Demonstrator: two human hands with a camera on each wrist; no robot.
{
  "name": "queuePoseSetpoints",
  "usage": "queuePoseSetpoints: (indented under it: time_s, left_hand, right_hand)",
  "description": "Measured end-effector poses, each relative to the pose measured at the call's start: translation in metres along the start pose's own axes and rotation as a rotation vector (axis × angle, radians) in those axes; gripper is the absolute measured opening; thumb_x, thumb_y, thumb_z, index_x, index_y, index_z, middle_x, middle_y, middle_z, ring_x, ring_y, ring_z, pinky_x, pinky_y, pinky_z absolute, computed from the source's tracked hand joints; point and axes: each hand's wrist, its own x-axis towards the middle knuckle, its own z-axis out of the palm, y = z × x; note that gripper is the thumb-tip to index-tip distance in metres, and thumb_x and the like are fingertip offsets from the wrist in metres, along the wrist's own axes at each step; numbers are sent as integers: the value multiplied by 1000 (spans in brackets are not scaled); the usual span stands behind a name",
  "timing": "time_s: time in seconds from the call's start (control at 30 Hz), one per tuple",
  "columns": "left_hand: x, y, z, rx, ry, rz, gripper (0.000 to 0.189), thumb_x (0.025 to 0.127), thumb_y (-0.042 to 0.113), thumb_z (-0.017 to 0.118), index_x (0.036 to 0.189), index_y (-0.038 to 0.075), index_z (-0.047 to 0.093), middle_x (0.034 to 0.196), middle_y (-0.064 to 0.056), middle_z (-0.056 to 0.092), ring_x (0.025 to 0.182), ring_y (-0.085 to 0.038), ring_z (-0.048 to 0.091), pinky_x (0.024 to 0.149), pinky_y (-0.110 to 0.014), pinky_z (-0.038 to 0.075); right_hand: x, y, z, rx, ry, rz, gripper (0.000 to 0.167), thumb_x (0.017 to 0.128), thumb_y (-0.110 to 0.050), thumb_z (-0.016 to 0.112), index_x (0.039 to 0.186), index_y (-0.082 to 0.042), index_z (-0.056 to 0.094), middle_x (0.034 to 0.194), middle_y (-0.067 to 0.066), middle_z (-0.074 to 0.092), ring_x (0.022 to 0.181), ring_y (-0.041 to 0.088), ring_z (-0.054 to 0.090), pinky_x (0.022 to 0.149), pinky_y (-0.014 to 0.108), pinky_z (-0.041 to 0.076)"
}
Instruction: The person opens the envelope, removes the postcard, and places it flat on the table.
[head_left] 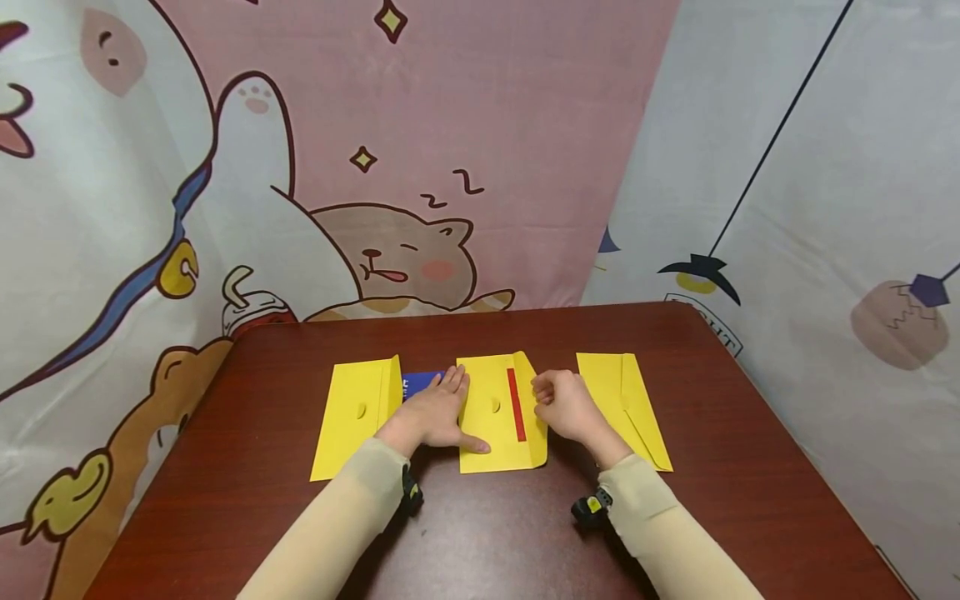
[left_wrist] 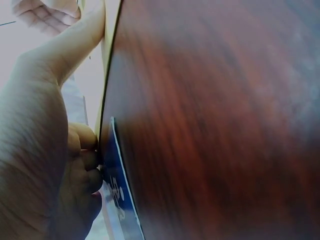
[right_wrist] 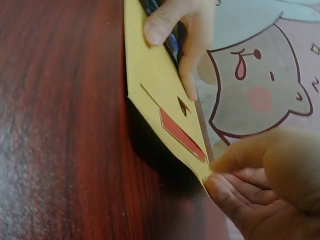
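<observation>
The middle yellow envelope (head_left: 480,379) lies on the table with its flap side on the right; a red strip (head_left: 516,404) runs beside the flap. My left hand (head_left: 437,412) rests on the envelope's left part with fingers spread and thumb near its lower edge. At the flap's outer edge, my right hand (head_left: 566,407) pinches the paper between thumb and index finger, as the right wrist view shows on the flap (right_wrist: 197,172). A blue card-like item (head_left: 420,382) with white lettering is partly hidden behind the left hand.
Another yellow envelope (head_left: 352,404) lies to the left, against the blue item. A third yellow envelope (head_left: 611,383) lies on the right, partly behind my right forearm. The dark red-brown table (head_left: 495,533) meets a cartoon-printed cloth (head_left: 540,167) at its far edge.
</observation>
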Motion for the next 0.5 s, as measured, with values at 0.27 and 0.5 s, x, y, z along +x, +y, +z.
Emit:
queuePoseSetpoints:
  time_s: [0.27,0.5]
  left_hand:
    - [1,1,-1,1,-1,-7,141,74,95,59,169,2,13,176,-15,4,162,-28,3,129,-42,9]
    - [4,1,0,-1,-12,-18,142,73,95,60,169,2,13,176,-14,4,162,-27,2,129,-41,8]
  right_hand:
    - [2,9,-1,127,-33,121,29,93,-8,79,116,8,74,102,12,75,93,25,71,83,42,61]
    - [4,19,0,182,-44,187,31,93,-12,80,116,7,74,104,13,74,94,26,70,83,40,61]
